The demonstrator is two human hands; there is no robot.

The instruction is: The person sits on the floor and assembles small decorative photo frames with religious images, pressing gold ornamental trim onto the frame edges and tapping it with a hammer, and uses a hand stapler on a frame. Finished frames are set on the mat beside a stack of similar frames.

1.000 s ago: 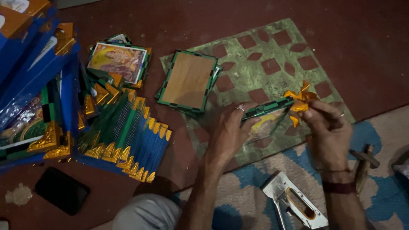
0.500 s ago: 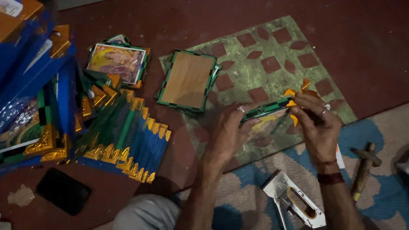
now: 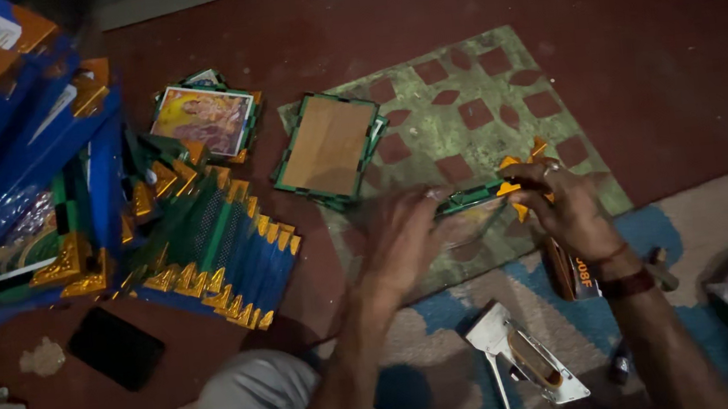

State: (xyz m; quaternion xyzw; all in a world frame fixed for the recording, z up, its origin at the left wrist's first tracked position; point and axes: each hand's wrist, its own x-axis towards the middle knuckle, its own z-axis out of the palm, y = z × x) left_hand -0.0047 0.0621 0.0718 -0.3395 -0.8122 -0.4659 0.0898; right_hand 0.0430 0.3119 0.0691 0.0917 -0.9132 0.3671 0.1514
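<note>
A small green picture frame with gold corners [image 3: 481, 195] is held on edge over a green patterned mat [image 3: 462, 115]. My left hand [image 3: 407, 236] grips its left end; the motion blurs the fingers. My right hand [image 3: 564, 203] holds the right end at the gold corner. Another green frame [image 3: 328, 148] lies face down on the mat's left edge, showing its brown backing. A metal staple gun [image 3: 522, 363] lies on the rug between my forearms.
A fanned row of green and blue frames with gold corners [image 3: 208, 246] lies at left, beside a stack of blue frames [image 3: 14, 176]. A framed picture [image 3: 203, 119] lies face up. A black phone [image 3: 116, 347] rests on the red floor. A small hammer [image 3: 655, 267] lies at right.
Both hands with the small frame have shifted slightly lower and left over the mat. The frame now lies more level between them. The staple gun has not moved.
</note>
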